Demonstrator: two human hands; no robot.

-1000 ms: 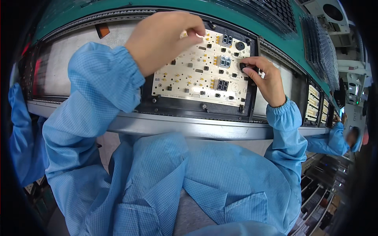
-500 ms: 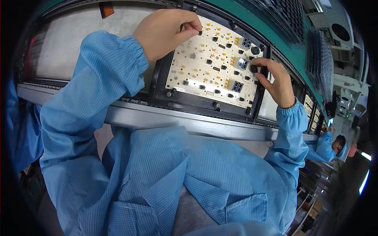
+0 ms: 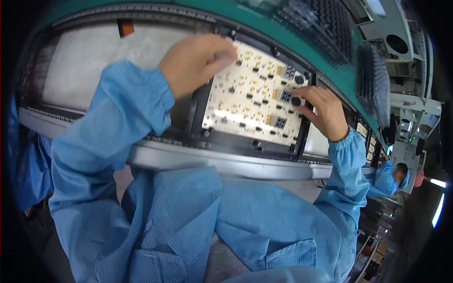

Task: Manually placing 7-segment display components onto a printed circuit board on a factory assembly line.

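Circuit board (image 3: pixel 252 96) sits in a black frame (image 3: pixel 198 111) on the conveyor rail (image 3: pixel 198 160). Left hand (image 3: pixel 196 66) is blurred at its top-left corner; can't tell if it's gripping. Right hand (image 3: pixel 325 113) has fingertips on a black part at the right edge. Board looks thin, stiff, light, fragile: hold by the edges. Tight bench, trays (image 3: pixel 375 82) behind, another worker (image 3: pixel 389 177) to the right.

You sit at a conveyor line with a grey metal rail (image 3: pixel 226 162) running across in front of you and a pale belt (image 3: pixel 94 61) behind it. Past that lies a teal surface (image 3: pixel 264 19) bearing black trays (image 3: pixel 325 23). To your right stand grey machines (image 3: pixel 401 42), a co-worker in a blue coat (image 3: pixel 384 181), and a bright light strip (image 3: pixel 439 210).
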